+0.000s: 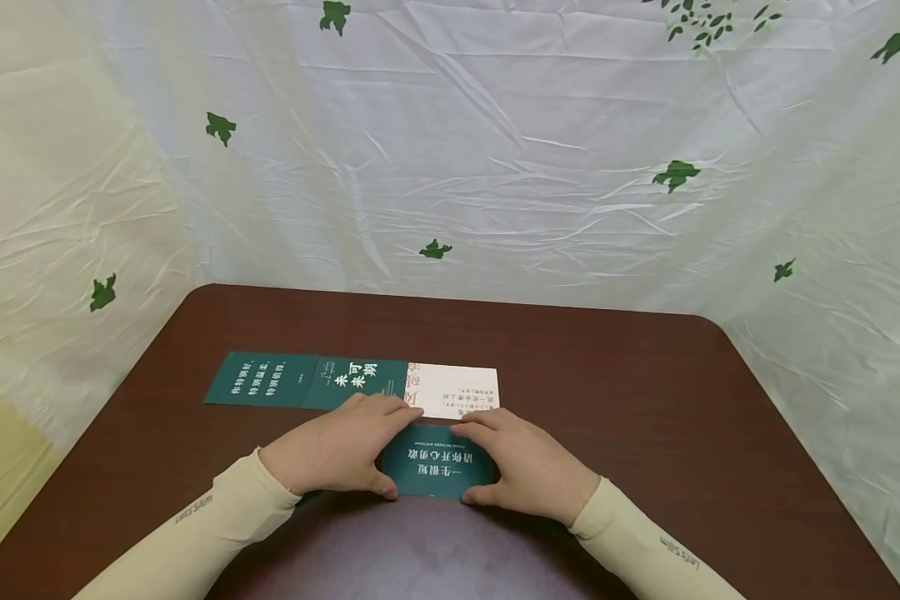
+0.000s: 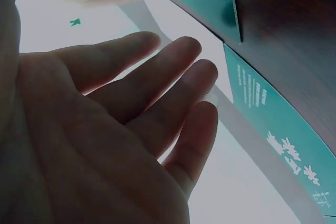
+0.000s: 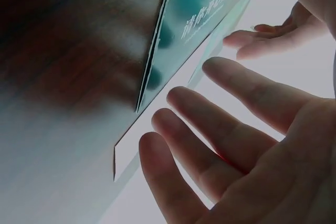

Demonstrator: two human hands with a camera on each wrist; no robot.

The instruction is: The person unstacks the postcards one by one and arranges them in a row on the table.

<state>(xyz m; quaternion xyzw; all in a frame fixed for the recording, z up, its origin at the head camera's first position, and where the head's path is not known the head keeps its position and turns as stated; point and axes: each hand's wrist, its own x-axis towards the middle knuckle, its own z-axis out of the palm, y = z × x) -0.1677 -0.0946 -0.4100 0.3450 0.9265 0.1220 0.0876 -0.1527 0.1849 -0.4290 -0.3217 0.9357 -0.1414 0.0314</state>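
Observation:
In the head view a dark green card (image 1: 438, 462) with white writing lies near the table's front edge; in the right wrist view its edge looks doubled, perhaps a stack. My left hand (image 1: 345, 446) is at its left end, thumb by the near corner and forefinger by the far one. At the right end my right hand (image 1: 528, 462) mirrors this, thumb by the near edge. Both wrist views show long, nearly straight fingers (image 2: 173, 77), with no curl round the card; the thumbs are hidden there. Whether the fingertips touch the card I cannot tell.
Behind the hands lies a row of cards: a green card (image 1: 258, 379) at the left, another green card (image 1: 352, 379) against it, then a white card (image 1: 457, 387) with red writing. The brown table (image 1: 607, 358) ends at a white curtain (image 1: 540, 167) printed with green birds.

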